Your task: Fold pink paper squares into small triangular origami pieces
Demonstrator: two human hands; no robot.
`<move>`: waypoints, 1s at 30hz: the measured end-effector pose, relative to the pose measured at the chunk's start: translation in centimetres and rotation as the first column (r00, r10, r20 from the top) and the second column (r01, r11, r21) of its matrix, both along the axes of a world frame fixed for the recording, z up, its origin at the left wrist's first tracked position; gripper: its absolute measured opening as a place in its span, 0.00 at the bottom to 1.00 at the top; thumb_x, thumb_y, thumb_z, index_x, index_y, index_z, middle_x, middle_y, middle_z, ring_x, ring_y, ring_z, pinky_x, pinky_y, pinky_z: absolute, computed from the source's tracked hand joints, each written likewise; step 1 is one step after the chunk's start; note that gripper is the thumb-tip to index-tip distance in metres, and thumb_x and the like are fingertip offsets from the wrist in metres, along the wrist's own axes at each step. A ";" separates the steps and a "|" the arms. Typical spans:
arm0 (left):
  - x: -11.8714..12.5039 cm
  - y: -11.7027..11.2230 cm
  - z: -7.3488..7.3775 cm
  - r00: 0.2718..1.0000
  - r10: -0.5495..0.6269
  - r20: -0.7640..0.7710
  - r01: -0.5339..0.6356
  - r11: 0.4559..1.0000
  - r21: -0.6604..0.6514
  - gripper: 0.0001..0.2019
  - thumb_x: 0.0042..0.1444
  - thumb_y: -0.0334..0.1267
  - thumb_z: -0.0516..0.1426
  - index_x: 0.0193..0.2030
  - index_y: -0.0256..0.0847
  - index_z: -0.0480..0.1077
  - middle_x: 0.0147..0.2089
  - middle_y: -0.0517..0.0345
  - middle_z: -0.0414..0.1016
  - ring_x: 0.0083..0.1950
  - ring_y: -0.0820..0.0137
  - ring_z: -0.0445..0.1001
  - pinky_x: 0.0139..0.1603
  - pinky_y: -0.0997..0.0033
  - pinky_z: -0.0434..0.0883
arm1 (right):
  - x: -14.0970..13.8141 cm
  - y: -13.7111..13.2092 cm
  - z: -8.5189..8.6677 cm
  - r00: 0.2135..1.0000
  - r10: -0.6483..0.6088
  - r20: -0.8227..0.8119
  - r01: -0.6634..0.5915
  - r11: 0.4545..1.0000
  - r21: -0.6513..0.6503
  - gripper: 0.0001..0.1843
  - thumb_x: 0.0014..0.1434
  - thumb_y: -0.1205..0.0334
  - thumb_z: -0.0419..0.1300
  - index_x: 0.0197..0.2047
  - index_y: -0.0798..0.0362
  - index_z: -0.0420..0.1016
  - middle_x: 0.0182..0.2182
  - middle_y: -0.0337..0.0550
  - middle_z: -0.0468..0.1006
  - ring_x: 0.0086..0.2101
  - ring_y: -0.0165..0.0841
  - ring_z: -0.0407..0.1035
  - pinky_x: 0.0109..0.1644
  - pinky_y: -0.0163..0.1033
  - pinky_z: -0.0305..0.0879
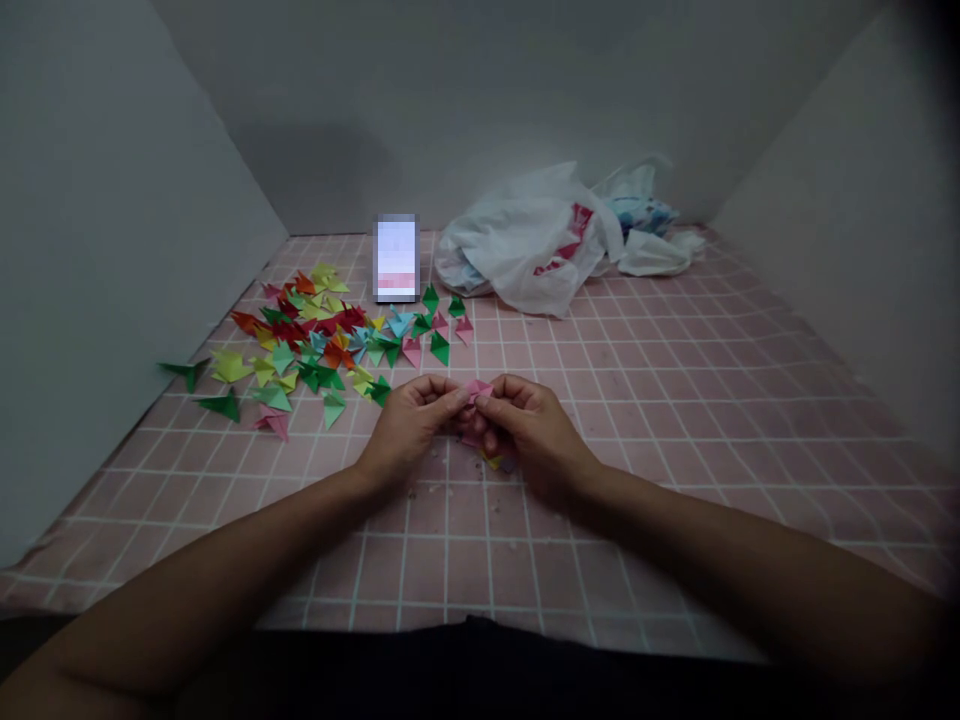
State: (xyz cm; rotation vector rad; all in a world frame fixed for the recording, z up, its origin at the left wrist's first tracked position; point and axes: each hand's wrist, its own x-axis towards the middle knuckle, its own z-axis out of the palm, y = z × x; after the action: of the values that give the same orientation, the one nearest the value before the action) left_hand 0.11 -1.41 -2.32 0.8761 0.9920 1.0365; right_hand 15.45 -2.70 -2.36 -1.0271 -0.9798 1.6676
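My left hand (412, 425) and my right hand (529, 425) meet at the middle of the table, fingers pinched together on a small pink folded paper piece (477, 390). Both hands rest low on the pink checked tablecloth (675, 420). Under my right hand a few more paper bits (491, 460) show, yellow and pink, partly hidden. To the left of my hands lies a spread of folded paper triangles (315, 345) in green, yellow, red, blue and pink.
A phone (396, 258) stands upright at the back, past the paper pile. A crumpled white plastic bag (525, 245) and more bags (645, 230) lie at the back right. Grey walls close in left, back and right.
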 end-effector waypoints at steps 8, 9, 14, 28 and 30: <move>-0.2 0.2 -0.3 0.998 0.060 0.019 -0.059 0.997 -0.048 0.16 0.44 0.43 0.72 0.31 0.35 0.74 0.28 0.59 0.77 0.29 0.75 0.75 0.34 0.74 0.74 | -0.1 0.3 -0.1 0.991 -0.120 0.062 0.106 0.976 0.188 0.15 0.53 0.63 0.67 0.43 0.48 0.68 0.24 0.28 0.70 0.23 0.26 0.65 0.27 0.33 0.60; -0.2 0.2 -0.3 0.998 0.062 0.023 -0.060 0.997 -0.047 0.16 0.43 0.43 0.72 0.31 0.35 0.74 0.28 0.59 0.77 0.29 0.75 0.75 0.34 0.74 0.74 | -0.1 0.4 -0.2 0.990 -0.117 0.079 0.098 0.972 0.214 0.13 0.53 0.63 0.66 0.42 0.48 0.69 0.24 0.29 0.70 0.23 0.26 0.64 0.27 0.33 0.60; 0.0 0.1 -0.1 0.996 0.081 0.027 -0.080 0.996 -0.034 0.16 0.43 0.43 0.72 0.30 0.35 0.74 0.28 0.59 0.78 0.29 0.75 0.75 0.33 0.75 0.73 | 0.0 0.7 -0.9 0.982 -0.112 0.152 0.069 0.963 0.262 0.07 0.55 0.61 0.66 0.37 0.50 0.72 0.28 0.35 0.74 0.29 0.28 0.68 0.32 0.35 0.64; 0.0 -0.2 -0.1 0.998 0.039 -0.043 -0.036 0.998 0.059 0.13 0.48 0.41 0.70 0.31 0.36 0.74 0.29 0.60 0.78 0.30 0.75 0.76 0.35 0.74 0.73 | 0.5 0.6 -0.8 0.899 -0.195 0.393 0.032 0.922 0.385 0.07 0.57 0.60 0.62 0.31 0.52 0.69 0.27 0.38 0.72 0.28 0.30 0.65 0.31 0.37 0.61; 0.0 -0.3 -0.1 0.998 0.028 -0.051 -0.024 0.997 0.077 0.13 0.49 0.42 0.70 0.32 0.36 0.74 0.29 0.59 0.79 0.31 0.75 0.76 0.37 0.74 0.73 | 0.5 0.7 -0.7 0.899 -0.195 0.393 0.037 0.926 0.375 0.07 0.57 0.60 0.62 0.30 0.51 0.68 0.26 0.38 0.72 0.28 0.30 0.65 0.31 0.37 0.61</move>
State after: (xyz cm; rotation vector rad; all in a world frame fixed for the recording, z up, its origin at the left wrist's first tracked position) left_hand 0.13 -1.75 -2.37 0.9595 1.0153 1.0835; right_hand 15.94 -2.04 -3.11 -1.1926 -1.4167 1.1212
